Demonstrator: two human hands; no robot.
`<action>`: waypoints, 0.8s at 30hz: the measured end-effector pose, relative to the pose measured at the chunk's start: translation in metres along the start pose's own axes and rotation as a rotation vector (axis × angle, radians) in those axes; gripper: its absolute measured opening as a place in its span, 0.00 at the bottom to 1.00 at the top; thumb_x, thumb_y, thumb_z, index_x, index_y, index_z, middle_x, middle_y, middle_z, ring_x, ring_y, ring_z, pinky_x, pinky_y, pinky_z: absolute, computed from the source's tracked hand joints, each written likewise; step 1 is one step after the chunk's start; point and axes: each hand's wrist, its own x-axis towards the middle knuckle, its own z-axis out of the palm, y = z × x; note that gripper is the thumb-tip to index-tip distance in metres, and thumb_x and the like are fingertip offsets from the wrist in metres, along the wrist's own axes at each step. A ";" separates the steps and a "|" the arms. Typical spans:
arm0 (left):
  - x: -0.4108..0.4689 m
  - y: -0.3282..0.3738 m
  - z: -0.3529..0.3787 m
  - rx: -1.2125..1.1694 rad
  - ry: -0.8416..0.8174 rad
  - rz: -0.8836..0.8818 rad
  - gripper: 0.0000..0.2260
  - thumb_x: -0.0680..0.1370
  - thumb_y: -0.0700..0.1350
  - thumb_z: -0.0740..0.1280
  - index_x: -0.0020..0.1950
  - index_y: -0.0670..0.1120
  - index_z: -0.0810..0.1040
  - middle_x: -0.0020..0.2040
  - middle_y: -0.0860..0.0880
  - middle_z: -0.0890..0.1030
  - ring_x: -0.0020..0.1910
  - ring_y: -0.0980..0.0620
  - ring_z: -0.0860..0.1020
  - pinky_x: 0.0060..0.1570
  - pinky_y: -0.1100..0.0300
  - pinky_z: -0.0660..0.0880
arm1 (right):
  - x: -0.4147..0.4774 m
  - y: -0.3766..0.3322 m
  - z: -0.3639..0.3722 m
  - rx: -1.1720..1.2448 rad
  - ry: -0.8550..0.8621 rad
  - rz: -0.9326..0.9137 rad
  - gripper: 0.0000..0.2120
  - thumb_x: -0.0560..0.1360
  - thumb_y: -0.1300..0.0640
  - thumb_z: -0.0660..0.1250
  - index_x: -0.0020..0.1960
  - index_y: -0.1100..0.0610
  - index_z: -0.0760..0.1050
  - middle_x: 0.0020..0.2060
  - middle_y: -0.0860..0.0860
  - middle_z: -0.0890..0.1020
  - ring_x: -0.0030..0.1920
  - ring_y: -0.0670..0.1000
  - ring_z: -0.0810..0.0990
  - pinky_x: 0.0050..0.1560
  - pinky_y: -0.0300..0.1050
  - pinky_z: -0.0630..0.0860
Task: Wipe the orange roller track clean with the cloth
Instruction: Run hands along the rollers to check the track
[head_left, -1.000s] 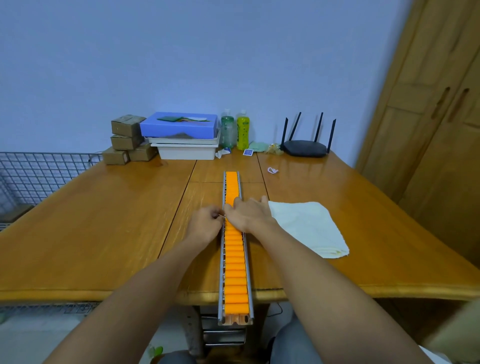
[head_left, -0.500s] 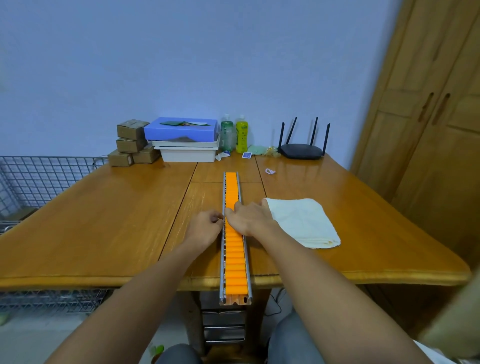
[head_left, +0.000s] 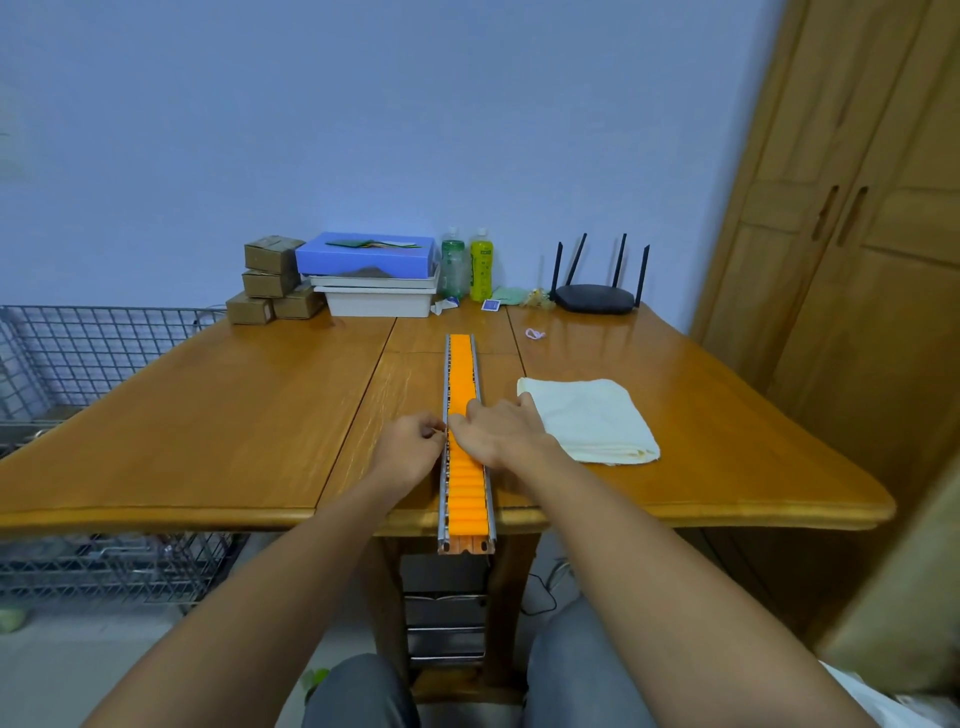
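track (head_left: 464, 405): between both hands, on tabletop (head_left: 208, 415)
left hand (head_left: 410, 452): curled, pinching track rail
right hand (head_left: 501, 434): flat on rollers
cloth (head_left: 587, 415): just right of right hand, untouched

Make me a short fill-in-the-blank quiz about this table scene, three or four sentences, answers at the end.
1. The cloth lies folded on the table, on the ____ side of the track.
2. The right hand rests on top of the ____.
3. The near end of the track juts past the table's ____.
4. The left hand touches the track's ____ rail.

Answers: right; track; edge; left
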 end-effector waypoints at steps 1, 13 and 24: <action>-0.003 0.001 -0.001 0.005 -0.002 0.002 0.11 0.81 0.43 0.65 0.61 0.46 0.82 0.47 0.51 0.82 0.46 0.53 0.80 0.44 0.57 0.78 | -0.004 0.000 -0.001 0.003 -0.002 -0.001 0.30 0.82 0.40 0.40 0.66 0.55 0.73 0.58 0.56 0.80 0.60 0.56 0.75 0.70 0.61 0.55; -0.038 0.011 -0.012 0.057 -0.022 0.018 0.10 0.80 0.43 0.66 0.58 0.46 0.83 0.48 0.50 0.84 0.47 0.52 0.80 0.46 0.56 0.78 | -0.042 -0.003 -0.003 0.016 -0.018 0.001 0.30 0.82 0.40 0.39 0.65 0.55 0.73 0.57 0.57 0.80 0.58 0.56 0.75 0.66 0.60 0.58; -0.083 0.023 -0.019 0.115 -0.022 0.041 0.10 0.81 0.44 0.64 0.58 0.46 0.82 0.46 0.48 0.83 0.42 0.53 0.79 0.39 0.57 0.75 | -0.087 -0.009 -0.001 0.009 -0.001 -0.011 0.30 0.82 0.41 0.40 0.65 0.55 0.72 0.57 0.58 0.79 0.58 0.56 0.75 0.66 0.59 0.58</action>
